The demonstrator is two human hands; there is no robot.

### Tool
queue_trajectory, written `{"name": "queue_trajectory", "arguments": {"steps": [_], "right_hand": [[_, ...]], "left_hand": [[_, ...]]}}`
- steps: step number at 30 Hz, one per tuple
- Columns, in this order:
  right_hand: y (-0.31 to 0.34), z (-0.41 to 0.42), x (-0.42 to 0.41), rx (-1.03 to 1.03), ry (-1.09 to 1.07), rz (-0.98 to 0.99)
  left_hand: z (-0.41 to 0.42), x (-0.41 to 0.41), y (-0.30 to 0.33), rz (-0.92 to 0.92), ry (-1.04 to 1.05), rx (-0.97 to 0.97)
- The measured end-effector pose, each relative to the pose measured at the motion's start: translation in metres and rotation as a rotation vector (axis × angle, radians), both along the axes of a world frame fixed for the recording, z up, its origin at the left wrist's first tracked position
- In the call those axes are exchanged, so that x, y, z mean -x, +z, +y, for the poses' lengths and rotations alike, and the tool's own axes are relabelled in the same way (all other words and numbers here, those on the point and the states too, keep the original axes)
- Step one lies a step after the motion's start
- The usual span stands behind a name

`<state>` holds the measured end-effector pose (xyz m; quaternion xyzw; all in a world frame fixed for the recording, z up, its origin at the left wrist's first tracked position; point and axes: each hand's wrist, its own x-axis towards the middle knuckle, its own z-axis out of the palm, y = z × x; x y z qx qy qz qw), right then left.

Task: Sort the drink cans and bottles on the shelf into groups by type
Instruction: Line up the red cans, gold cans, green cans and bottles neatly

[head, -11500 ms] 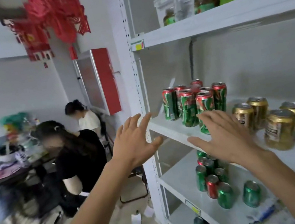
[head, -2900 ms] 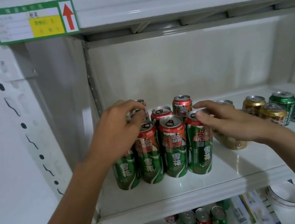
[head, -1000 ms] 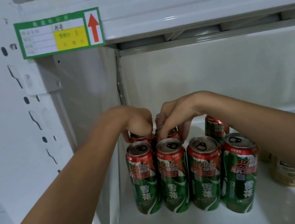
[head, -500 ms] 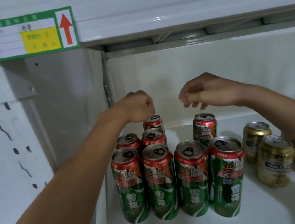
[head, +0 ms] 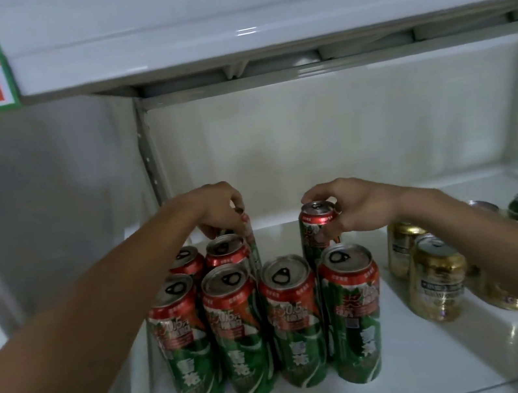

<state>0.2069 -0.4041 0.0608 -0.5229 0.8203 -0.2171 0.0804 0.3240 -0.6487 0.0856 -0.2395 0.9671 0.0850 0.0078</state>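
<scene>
Hands both pinching: right hand [head: 360, 205] on the lone red-green can's [head: 316, 231] rim, frame centre; left hand [head: 218, 208] on a rear can [head: 251, 242] behind the front row [head: 269, 328]. Risk: rim-only pinch may tip either tall can, toppling the tightly packed row.

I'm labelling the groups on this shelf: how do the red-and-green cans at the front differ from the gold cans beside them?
The red-and-green cans are tall and slim; the gold cans are shorter and squatter. The red-and-green cans have red tops over green bodies, while the gold cans are gold all over with a dark label band. The red-and-green cans stand in a tight row on the left; the gold cans sit in a looser cluster to their right. Both kinds stand upright on the white shelf with silver pull-tab lids.
</scene>
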Motion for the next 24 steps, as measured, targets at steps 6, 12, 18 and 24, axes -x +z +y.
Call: {"name": "queue_trajectory", "arguments": {"steps": [6, 12, 18, 24], "right_hand": [[0.004, -0.001, -0.003, -0.002, -0.001, 0.108], [0.009, 0.007, -0.004, -0.018, 0.059, 0.134], [0.016, 0.018, -0.006, -0.044, 0.121, 0.093], [0.024, 0.023, -0.015, -0.069, 0.164, 0.015]], "left_hand": [[0.013, -0.01, 0.005, 0.123, -0.062, 0.046], [0.037, -0.021, 0.012, 0.299, -0.184, 0.123], [0.058, -0.033, 0.011, 0.238, -0.324, 0.12], [0.064, -0.043, 0.017, 0.114, -0.452, 0.022]]}}
